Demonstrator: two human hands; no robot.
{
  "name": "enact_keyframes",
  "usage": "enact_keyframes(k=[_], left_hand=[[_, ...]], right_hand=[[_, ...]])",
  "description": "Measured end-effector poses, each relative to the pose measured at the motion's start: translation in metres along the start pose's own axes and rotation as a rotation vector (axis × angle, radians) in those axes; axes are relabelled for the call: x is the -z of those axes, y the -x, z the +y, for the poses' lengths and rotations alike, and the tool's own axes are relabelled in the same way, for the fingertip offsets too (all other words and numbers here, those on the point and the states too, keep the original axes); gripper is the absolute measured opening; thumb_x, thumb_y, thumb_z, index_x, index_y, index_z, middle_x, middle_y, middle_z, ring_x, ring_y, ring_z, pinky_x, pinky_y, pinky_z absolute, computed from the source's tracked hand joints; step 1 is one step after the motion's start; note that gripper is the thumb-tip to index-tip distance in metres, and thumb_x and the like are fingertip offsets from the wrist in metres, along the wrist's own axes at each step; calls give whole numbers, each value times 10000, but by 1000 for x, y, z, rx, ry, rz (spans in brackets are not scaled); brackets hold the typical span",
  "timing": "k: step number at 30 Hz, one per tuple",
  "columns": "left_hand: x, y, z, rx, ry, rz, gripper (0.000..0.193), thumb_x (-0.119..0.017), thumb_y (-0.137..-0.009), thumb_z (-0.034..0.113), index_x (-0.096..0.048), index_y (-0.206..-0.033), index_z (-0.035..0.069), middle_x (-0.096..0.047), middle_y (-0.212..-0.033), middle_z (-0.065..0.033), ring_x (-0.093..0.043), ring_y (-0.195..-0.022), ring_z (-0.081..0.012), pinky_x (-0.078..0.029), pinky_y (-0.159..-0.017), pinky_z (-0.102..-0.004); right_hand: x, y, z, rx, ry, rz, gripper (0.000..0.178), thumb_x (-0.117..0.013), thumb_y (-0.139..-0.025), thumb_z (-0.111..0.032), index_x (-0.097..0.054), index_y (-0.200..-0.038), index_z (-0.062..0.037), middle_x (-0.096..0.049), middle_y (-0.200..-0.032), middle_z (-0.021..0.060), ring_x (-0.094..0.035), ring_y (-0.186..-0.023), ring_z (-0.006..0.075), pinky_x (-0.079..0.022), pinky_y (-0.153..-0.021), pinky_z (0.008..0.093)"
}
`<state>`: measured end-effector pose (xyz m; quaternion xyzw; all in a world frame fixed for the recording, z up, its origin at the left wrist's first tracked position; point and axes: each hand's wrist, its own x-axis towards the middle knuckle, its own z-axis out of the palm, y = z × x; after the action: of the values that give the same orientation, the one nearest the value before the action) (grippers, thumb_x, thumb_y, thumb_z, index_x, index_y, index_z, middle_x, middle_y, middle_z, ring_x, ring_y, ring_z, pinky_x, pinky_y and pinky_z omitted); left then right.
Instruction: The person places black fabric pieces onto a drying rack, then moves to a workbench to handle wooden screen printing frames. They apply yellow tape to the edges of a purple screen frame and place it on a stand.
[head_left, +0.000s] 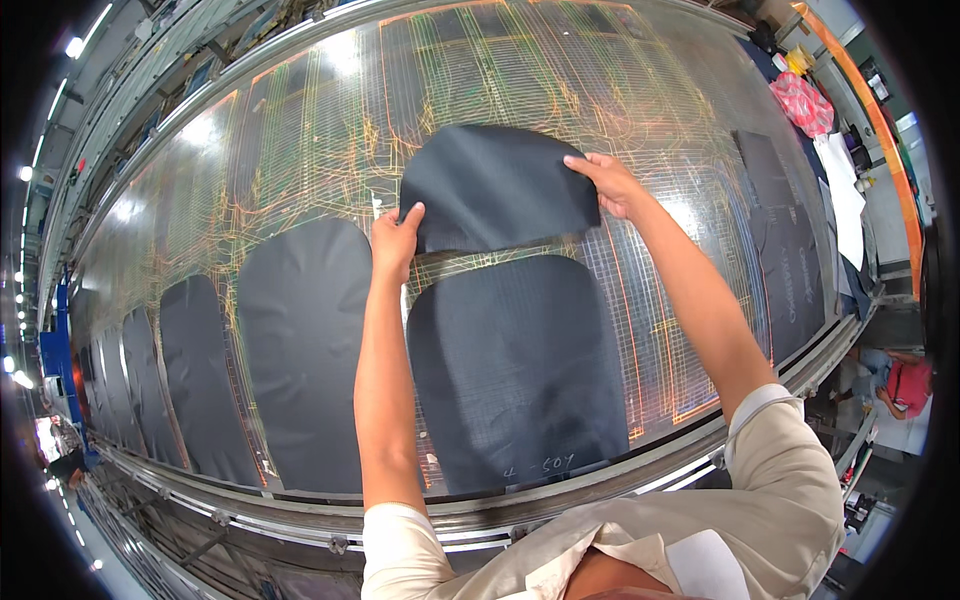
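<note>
A black sheet panel with a curved far edge is held up just above the table by its two sides. My left hand pinches its near left corner, thumb on top. At its right edge my right hand grips it between thumb and fingers. Right below, nearer to me, lies a larger black panel with a rounded far end and white handwriting near its front edge. Another rounded black panel lies flat to the left of my left forearm.
The long table is covered with orange, green and yellow outlines. Several black panels run along its left side. Dark marked sheets lie at the right, near a pink checked bundle and white cloth. A person in red is beyond the right end.
</note>
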<state>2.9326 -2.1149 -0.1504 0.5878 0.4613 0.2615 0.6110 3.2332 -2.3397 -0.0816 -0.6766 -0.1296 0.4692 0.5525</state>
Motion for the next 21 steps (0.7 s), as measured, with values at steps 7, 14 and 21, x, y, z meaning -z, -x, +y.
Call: enact_keyframes(k=[7,14,21], left_hand=[[-6,46,28,43,-11,36,316,-739,-887,215,-676,-995,-75,-714,-856,-104,-647,-691,-134,-571,-590,-319],[5,64,34,-77,-617,193,354,-751,-872,287,-686,-944,-53,-696,-778,-172,-704,-686,-271,-577,-616,-405],[-2,79,44,-143,-751,188,471,-739,-865,405,-682,-1013,-39,-709,-808,-213,-695,-810,-411,-534,-747,-488]], right_hand=[[20,41,39,-78,76,39,246,-764,-880,-166,-618,-1043,-54,-661,-877,35,-630,-715,66,-578,-661,245],[10,49,50,-83,191,157,264,-790,-868,-258,-647,-891,-37,-616,-708,29,-624,-585,89,-527,-488,216],[17,60,57,-57,178,193,314,-794,-862,-283,-654,-911,-6,-638,-709,70,-657,-555,124,-524,-452,224]])
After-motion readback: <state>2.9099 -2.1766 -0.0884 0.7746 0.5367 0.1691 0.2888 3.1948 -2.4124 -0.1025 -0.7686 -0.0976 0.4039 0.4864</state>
